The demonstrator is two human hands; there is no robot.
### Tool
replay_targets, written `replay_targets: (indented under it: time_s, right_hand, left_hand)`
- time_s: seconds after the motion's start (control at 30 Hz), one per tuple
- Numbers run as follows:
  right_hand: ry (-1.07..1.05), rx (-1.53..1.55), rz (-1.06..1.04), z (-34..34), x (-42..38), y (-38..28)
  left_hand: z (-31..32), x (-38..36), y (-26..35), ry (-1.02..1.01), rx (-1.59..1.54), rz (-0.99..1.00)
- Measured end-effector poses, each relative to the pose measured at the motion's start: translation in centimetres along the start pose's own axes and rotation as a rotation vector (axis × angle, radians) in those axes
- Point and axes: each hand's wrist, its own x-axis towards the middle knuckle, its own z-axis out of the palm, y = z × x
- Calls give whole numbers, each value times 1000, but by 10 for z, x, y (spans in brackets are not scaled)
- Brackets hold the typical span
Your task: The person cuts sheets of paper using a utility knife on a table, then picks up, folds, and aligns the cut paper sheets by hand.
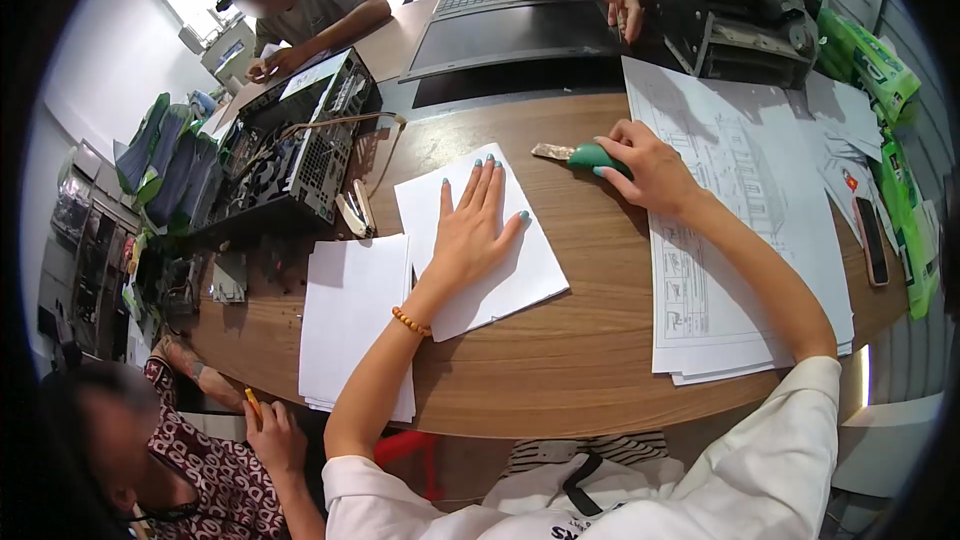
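My left hand [470, 235] lies flat with fingers spread on a white sheet of paper [530, 285], which looks folded or stacked. A bead bracelet [411, 322] circles that wrist. To the right, my right hand [650, 168] is closed around a green-handled knife [590, 158]. Its short, stained blade points left toward the paper and stays apart from it. Under my right forearm are large printed drawing sheets [690, 270]. A stack of white paper [350, 325] sits left of my left forearm.
An opened computer case [318, 155] stands at the left, with a stapler-like object [357, 210] beside it. A laptop [510, 35] and a metal machine part [740, 35] are at the back. A phone [870, 240] lies far right. People sit at the back left, lower left and across the table.
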Motion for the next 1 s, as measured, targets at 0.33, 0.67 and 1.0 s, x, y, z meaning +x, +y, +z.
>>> replay_targets:
  time_s: [0.33,0.67,1.0]
  right_hand:
    - [-7,74,-83,2,-5,-16]
    - [-25,35,-67,-2,-3,-19]
    - [-26,27,-89,-1,-3,-19]
  left_hand:
    - [-6,0,3,84,-103,-16]
    - [-4,1,1,91,-173,-38]
    - [-1,1,-1,100,-148,-30]
